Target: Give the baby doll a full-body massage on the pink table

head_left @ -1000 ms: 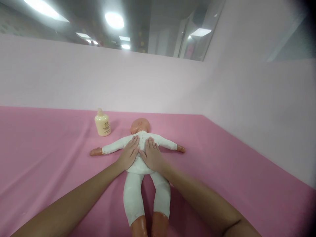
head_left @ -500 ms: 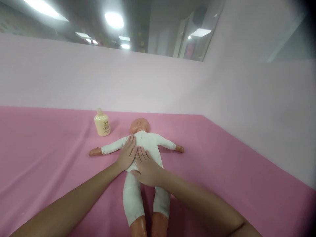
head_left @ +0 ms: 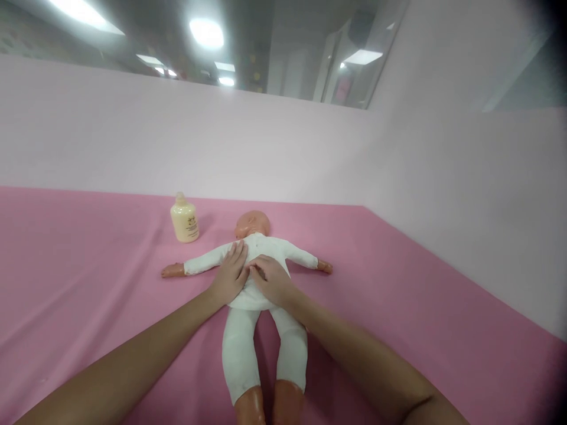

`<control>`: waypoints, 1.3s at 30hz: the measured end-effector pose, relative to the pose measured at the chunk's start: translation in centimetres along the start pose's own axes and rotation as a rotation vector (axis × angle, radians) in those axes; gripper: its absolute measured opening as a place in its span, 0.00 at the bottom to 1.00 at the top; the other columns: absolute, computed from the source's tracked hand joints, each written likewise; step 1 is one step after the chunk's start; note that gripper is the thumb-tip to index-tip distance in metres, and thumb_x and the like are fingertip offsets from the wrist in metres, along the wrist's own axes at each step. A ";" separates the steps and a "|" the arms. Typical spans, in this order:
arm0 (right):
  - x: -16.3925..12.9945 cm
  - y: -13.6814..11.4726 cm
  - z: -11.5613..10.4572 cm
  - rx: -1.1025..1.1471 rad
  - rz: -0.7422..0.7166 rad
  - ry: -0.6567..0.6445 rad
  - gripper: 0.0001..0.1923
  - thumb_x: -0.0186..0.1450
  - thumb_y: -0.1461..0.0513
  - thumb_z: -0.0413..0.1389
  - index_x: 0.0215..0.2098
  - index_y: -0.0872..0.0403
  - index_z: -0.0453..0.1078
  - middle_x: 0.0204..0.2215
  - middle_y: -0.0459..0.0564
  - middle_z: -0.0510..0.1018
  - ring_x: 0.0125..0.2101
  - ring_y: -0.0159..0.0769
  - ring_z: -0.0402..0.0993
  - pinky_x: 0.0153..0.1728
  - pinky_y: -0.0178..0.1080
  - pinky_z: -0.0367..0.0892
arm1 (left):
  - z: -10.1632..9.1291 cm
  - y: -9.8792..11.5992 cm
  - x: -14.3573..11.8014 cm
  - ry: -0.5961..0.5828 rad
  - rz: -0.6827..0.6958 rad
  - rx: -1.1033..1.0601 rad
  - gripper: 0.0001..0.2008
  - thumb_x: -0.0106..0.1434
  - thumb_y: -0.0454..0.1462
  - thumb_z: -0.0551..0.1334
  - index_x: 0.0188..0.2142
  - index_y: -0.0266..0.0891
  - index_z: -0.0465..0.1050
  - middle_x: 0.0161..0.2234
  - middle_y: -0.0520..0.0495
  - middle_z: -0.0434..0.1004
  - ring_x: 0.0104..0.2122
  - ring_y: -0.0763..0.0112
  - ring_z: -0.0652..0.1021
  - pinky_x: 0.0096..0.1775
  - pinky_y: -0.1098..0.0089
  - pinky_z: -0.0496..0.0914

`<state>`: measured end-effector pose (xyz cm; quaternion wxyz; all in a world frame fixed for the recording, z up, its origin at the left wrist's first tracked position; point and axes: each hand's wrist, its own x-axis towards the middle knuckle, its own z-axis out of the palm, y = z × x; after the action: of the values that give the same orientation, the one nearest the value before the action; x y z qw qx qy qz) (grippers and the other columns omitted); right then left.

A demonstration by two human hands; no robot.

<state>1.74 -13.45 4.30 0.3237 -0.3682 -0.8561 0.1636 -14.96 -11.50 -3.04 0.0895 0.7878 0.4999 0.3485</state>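
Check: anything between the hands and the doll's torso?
Nothing visible. The left hand lies flat on the doll and the right hand rests on its torso, fingers curled. The bottle stands apart, beyond the doll's arm, on the pink sheet.

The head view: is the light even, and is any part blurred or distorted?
Head view: ceiling lights glare at the top; the baby doll, lotion bottle and pink sheet are softly, evenly lit; the right corners darken and edges look stretched.

A baby-care training room: a practice doll (head_left: 259, 277) lies on a pink-covered counter (head_left: 88, 265) beside a lotion bottle (head_left: 184, 219), with pale partition walls (head_left: 266, 147) and office ceiling lights (head_left: 206, 32).
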 end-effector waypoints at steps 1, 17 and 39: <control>0.1 0.9 0.3 -0.004 -0.043 0.025 0.10 0.65 0.65 0.49 0.38 0.54 0.72 0.39 0.53 0.77 0.43 0.39 0.72 0.49 0.45 0.66 | -0.2 0.2 0.0 -0.014 -0.001 0.023 0.28 0.72 0.45 0.43 0.68 0.39 0.46 0.69 0.40 0.43 0.69 0.54 0.42 0.64 0.45 0.48; 0.2 3.2 1.0 -0.324 0.265 -0.138 0.33 0.71 0.53 0.39 0.68 0.64 0.45 0.69 0.60 0.47 0.69 0.46 0.37 0.67 0.53 0.39 | -1.1 1.0 0.1 -0.092 0.180 -0.029 0.24 0.72 0.38 0.43 0.65 0.40 0.56 0.65 0.46 0.58 0.66 0.66 0.56 0.67 0.54 0.50; -0.1 0.7 -0.3 -0.207 0.041 -0.420 0.35 0.71 0.51 0.41 0.68 0.64 0.45 0.69 0.60 0.45 0.69 0.45 0.37 0.67 0.53 0.38 | 0.7 -1.1 0.0 0.041 -0.007 -0.095 0.29 0.72 0.45 0.42 0.68 0.35 0.43 0.70 0.37 0.41 0.69 0.58 0.45 0.66 0.49 0.47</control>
<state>2.39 -13.07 4.13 0.0958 -0.3748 -0.9091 0.1546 -15.31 -10.79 -4.11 0.1177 0.7736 0.4872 0.3878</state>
